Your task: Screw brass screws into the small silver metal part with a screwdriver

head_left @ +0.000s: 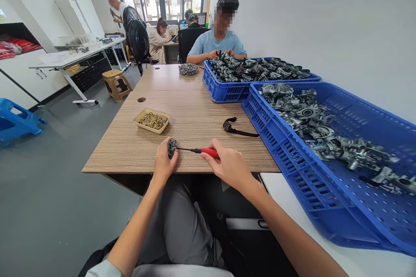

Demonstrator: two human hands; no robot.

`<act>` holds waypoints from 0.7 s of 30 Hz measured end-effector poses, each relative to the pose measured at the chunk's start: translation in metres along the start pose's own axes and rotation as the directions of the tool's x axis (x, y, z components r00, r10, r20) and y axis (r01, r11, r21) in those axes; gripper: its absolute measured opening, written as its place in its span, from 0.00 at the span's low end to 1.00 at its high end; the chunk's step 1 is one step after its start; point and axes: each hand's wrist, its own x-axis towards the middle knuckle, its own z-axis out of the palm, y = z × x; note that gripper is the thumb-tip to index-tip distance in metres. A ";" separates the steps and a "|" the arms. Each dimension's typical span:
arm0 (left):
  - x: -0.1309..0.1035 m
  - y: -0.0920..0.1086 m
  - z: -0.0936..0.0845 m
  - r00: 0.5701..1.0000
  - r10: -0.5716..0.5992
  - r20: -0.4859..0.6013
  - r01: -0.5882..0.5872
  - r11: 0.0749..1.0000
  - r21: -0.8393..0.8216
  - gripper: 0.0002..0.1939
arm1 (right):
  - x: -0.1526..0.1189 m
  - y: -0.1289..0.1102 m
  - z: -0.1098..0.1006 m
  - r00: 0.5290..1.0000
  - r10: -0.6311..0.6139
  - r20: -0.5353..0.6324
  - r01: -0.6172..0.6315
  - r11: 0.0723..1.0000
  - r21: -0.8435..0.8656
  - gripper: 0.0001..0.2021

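My left hand [164,160] is closed around a small dark grey metal part [172,148], held up near the table's front edge. In my right hand [230,163] is a screwdriver [209,152] with a red handle and a thin dark shaft. The shaft points left and its tip meets the metal part, though the exact contact spot is too small to make out. Just beyond my left hand sits a shallow cream tray [138,122] of small brass-coloured and silvery pieces. A black wristwatch [240,131] lies on the wooden table [191,112] past my right hand.
A blue crate [282,156] of metal castings stands close on my right, with a second full blue crate [224,93] behind it. A person in a light blue shirt [218,43] sits across the table, near a round heap of small metal parts [188,69].
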 end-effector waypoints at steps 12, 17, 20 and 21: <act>-0.001 -0.001 0.002 1.000 0.017 -0.003 -0.017 1.000 0.018 0.23 | 0.001 0.001 -0.002 1.000 -0.011 -0.021 0.014 0.988 0.152 0.07; -0.001 -0.001 0.002 0.999 0.026 0.028 -0.026 1.000 0.002 0.23 | 0.001 0.003 -0.007 0.998 -0.021 -0.053 0.030 0.982 0.185 0.08; -0.001 -0.001 0.002 0.999 0.035 0.032 -0.035 0.999 -0.005 0.24 | 0.002 0.003 -0.008 0.999 -0.012 -0.033 0.019 0.980 0.196 0.08; -0.001 -0.002 0.002 0.999 0.037 0.035 -0.037 0.999 -0.007 0.24 | 0.002 0.003 -0.008 1.000 -0.013 -0.023 0.018 0.980 0.201 0.08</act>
